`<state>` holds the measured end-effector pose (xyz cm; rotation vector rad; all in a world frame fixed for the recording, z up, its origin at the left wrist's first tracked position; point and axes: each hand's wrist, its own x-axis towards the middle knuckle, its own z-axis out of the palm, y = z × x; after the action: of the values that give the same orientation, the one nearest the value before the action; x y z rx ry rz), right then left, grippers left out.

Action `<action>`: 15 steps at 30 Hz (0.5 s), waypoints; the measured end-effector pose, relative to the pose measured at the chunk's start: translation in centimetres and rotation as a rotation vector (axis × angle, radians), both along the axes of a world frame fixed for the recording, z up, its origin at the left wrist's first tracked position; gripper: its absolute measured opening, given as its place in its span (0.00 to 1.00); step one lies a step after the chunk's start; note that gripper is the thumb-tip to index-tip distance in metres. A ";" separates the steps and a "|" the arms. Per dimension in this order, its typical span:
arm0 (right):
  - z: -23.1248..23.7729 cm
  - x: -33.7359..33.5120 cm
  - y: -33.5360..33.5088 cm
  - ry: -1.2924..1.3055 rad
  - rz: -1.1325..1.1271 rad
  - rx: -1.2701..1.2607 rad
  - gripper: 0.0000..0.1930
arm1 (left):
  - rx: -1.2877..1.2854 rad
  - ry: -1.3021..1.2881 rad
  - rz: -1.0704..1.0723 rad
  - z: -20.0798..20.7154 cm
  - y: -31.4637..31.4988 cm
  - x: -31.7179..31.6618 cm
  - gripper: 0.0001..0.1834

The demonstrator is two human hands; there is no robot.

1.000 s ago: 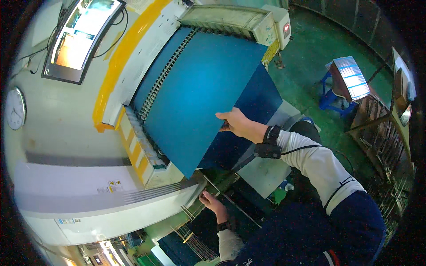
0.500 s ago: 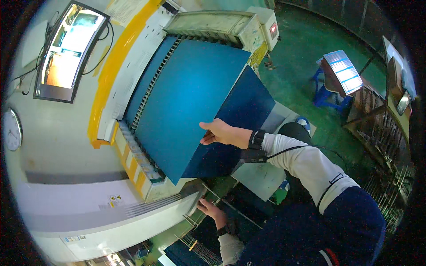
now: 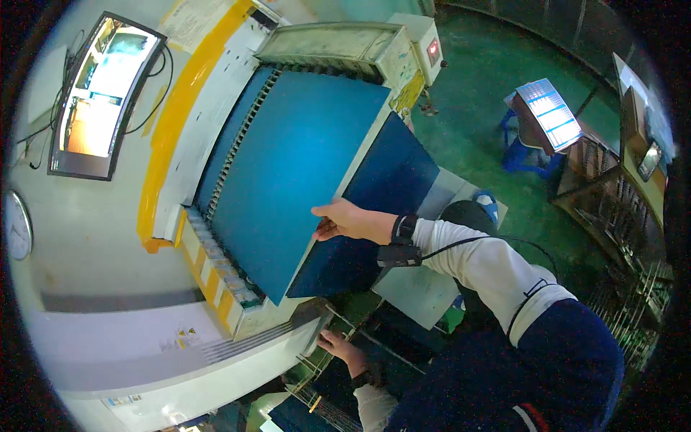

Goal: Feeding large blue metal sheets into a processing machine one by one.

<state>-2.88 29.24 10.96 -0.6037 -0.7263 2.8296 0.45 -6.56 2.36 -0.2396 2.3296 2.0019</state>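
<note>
A large blue sheet (image 3: 302, 151) lies slanted across a machine bed with a row of small rollers (image 3: 241, 144). My right hand (image 3: 342, 218) pinches its right edge, thumb on top and fingers curled under. Below that edge is a second, darker blue sheet (image 3: 392, 165), partly covered by the first. Lower down, my left hand (image 3: 342, 349) is beside the end of a white panel (image 3: 245, 367) and a rack of thin rods (image 3: 324, 403). Its fingers look apart, and I see nothing in them. Whether it touches the rack is unclear.
A control box (image 3: 425, 47) with a red-lit switch stands at the machine's far end. To the right are a blue stool (image 3: 529, 155) bearing a printed sheet, and a wooden rack (image 3: 597, 173). A monitor (image 3: 108, 93) and a clock (image 3: 18, 225) hang at left.
The upper blue sheet's right edge has shifted slightly left with my right hand, and a wider pale strip shows along it. My left hand stays nearly in place. The whole view has shifted a little.
</note>
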 end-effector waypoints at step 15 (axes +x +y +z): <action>1.3 5.1 -0.3 0.027 0.296 0.450 0.22 | -0.262 0.127 -0.142 -1.8 -2.2 -0.4 0.28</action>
<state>2.24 28.92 12.30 -0.4088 -1.4972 2.7632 0.09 -8.73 0.52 0.0431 2.6035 1.6928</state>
